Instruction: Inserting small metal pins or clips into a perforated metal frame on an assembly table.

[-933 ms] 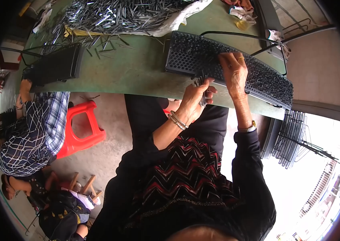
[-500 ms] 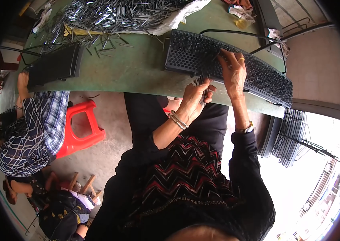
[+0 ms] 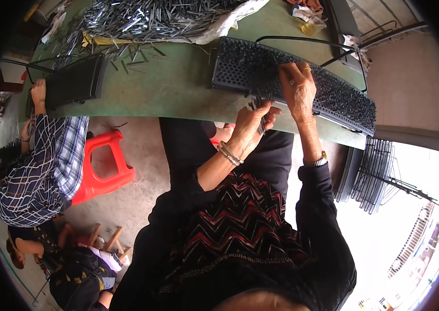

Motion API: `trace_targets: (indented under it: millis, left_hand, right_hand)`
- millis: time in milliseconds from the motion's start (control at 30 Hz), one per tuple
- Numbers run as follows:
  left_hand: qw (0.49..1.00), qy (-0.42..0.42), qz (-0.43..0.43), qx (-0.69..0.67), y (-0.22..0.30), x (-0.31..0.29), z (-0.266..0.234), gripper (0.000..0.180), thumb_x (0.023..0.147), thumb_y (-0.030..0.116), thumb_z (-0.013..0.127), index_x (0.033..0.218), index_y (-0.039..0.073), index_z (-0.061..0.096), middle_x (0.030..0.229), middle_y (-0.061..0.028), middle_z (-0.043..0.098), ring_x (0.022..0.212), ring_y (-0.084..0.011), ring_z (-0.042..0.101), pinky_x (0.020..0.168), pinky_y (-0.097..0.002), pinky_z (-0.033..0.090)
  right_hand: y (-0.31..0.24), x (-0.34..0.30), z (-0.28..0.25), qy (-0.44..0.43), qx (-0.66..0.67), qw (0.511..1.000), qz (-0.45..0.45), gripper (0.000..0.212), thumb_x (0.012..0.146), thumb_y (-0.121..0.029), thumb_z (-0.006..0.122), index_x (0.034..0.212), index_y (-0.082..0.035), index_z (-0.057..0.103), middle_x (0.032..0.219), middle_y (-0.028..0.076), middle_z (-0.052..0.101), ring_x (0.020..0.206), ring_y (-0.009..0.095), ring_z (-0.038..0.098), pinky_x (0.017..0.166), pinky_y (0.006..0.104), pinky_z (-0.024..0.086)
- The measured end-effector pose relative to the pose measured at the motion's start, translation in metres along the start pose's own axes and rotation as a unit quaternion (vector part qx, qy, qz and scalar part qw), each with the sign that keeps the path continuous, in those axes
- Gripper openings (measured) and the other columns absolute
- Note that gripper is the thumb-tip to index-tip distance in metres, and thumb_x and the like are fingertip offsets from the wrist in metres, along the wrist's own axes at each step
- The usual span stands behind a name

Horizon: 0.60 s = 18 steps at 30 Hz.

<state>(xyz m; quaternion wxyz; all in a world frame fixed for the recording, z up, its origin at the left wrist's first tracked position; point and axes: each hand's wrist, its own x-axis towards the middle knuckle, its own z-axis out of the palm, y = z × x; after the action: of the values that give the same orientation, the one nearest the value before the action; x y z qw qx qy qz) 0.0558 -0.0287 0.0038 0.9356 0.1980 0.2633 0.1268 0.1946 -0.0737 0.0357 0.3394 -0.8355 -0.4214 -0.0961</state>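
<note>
A long black perforated rack (image 3: 227, 73) lies aslant on the green table. Dark thin pieces stand packed in most of its holes, while holes at its left end show bare. Over the middle of the rack, my right hand (image 3: 299, 89) has its fingers pinched and pointing down among the pieces; what they grip is hidden. Just below the rack's near edge, my left hand (image 3: 249, 123) is closed around a small bunch of dark thin strips (image 3: 258, 110).
A large heap of dark strips (image 3: 141, 22) lies on white sheeting at the back of the table (image 3: 162, 85). Another person works at a second black rack (image 3: 77, 80) on the left, beside a red stool (image 3: 103, 160). Metal bars (image 3: 333, 61) rise behind my rack.
My right hand has shifted slightly up and left over the rack, its fingers drawn closer together. The left hand keeps its bunch nearly in place. The other person's hand has moved up.
</note>
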Motion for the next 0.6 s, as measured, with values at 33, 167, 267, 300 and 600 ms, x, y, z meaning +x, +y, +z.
trace_targets:
  millis: [33,167,267,300,600]
  left_hand:
    - [1.0,-0.001,0.002,0.001,0.0,0.0,0.001,0.016,0.09,0.012,0.059,0.098,-0.001,0.058,0.086,-0.0145,0.063,0.065,-0.0112,0.052,0.053,-0.0226,0.04]
    - [1.0,0.006,0.005,-0.01,0.0,0.002,0.001,0.012,0.089,0.012,0.061,0.094,0.003,0.057,0.083,-0.0147,0.066,0.063,-0.0124,0.056,0.051,-0.023,0.043]
    - [1.0,0.003,0.011,-0.004,0.0,0.001,0.0,0.013,0.088,0.012,0.062,0.096,0.003,0.057,0.084,-0.0136,0.066,0.065,-0.013,0.058,0.052,-0.0231,0.043]
    - [1.0,0.005,0.013,-0.004,0.001,0.0,0.0,0.013,0.088,0.012,0.062,0.096,0.003,0.057,0.084,-0.0136,0.066,0.065,-0.013,0.058,0.052,-0.0231,0.043]
    - [0.998,0.013,0.009,0.06,0.001,-0.002,0.006,0.021,0.086,0.013,0.064,0.103,0.001,0.059,0.092,-0.013,0.067,0.078,-0.0171,0.065,0.058,-0.0252,0.045]
  right_hand:
    - [0.0,0.001,0.0,0.001,-0.031,0.999,0.012,0.011,0.08,-0.015,0.067,0.092,-0.013,0.066,0.083,0.005,0.055,0.07,0.02,0.06,0.061,0.0332,0.048]
    - [0.001,0.0,0.004,-0.013,-0.076,0.996,0.052,0.014,0.081,-0.021,0.067,0.094,-0.015,0.067,0.085,0.006,0.056,0.072,0.022,0.062,0.063,0.0339,0.049]
    - [-0.01,-0.01,-0.005,-0.011,-0.026,0.997,0.069,0.017,0.082,-0.02,0.066,0.098,-0.013,0.067,0.083,0.008,0.058,0.072,0.021,0.062,0.065,0.0321,0.049]
    - [-0.008,-0.013,-0.007,-0.012,-0.024,0.997,0.067,0.017,0.082,-0.02,0.066,0.098,-0.013,0.067,0.083,0.008,0.058,0.072,0.021,0.062,0.065,0.0321,0.049]
    - [-0.009,-0.024,-0.037,-0.251,0.339,0.88,0.217,0.013,0.084,-0.007,0.059,0.089,0.005,0.06,0.074,0.008,0.063,0.065,0.011,0.057,0.06,0.0247,0.046]
